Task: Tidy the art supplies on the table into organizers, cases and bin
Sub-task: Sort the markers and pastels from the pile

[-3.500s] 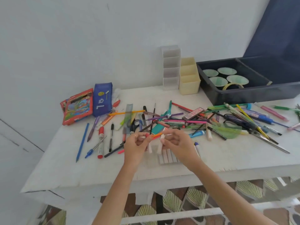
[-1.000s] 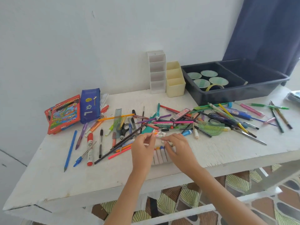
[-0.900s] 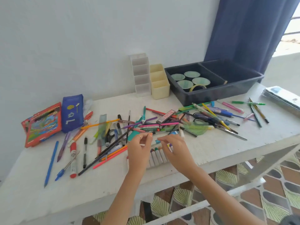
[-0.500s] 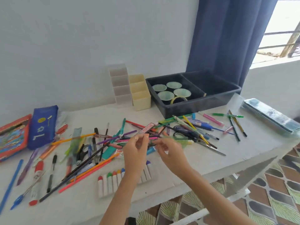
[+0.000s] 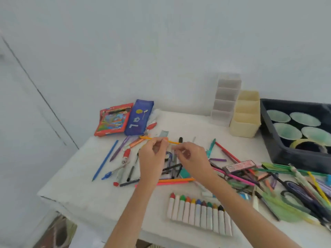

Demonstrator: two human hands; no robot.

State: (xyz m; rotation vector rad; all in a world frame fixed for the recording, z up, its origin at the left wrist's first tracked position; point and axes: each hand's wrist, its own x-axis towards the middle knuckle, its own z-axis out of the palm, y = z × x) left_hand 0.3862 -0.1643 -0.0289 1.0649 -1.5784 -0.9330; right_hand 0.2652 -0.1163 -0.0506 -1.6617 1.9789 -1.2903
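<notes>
My left hand (image 5: 152, 158) and right hand (image 5: 194, 159) hover close together over the left part of the pile of pens and pencils (image 5: 238, 176). Both have fingertips drawn together. The left fingertips overlap an orange pencil (image 5: 174, 142) lying by a ruler (image 5: 163, 134); blur hides whether they grip it. Whatever the right fingertips pinch is too blurred to name. A row of white-wrapped crayons (image 5: 198, 214) lies near the front edge. At the back stand a grey organizer (image 5: 225, 102), a cream organizer (image 5: 246, 119) and a dark bin (image 5: 293, 158).
A red pencil box (image 5: 112, 120) and a blue pencil case (image 5: 138, 117) lie at the back left. Scissors (image 5: 295, 190) and green rulers sit in the right-hand clutter. The bin holds round green lids and a tape roll (image 5: 308, 143). The table's left edge drops off near a blue pencil (image 5: 104, 160).
My view swung back left, hiding the curtain and the case at the far right. Both hands moved left across the pile, from the pink eraser box to the orange pencil.
</notes>
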